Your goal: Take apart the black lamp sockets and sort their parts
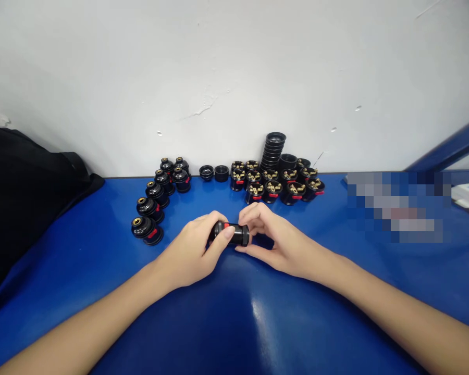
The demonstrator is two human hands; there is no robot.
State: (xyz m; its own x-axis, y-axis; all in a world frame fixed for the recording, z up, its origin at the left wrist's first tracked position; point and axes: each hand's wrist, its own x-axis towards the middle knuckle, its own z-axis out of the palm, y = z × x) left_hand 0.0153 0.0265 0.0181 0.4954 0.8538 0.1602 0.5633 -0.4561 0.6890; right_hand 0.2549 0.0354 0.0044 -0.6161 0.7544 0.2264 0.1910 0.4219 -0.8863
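Observation:
A black cylindrical part [236, 235] with a red tab lies sideways between my hands, above the blue table [234, 317]. My left hand [201, 244] is wrapped round its left end, the thumb beside the red tab. Around the right end, at a ringed collar, curve the fingers and thumb of my right hand [269, 237]. Domed black assemblies [150, 192] with brass centres stand in a group to the left. Behind and right of my hands are several open black housings [271, 191] with brass contacts and red tabs.
A tall stack of black rings [273, 151] stands by the white wall [219, 78]. Two black caps [221, 173] sit between the groups. Black cloth [27, 192] covers the far left. A blurred-out patch [398, 208] and a blue bar [445, 143] are at right.

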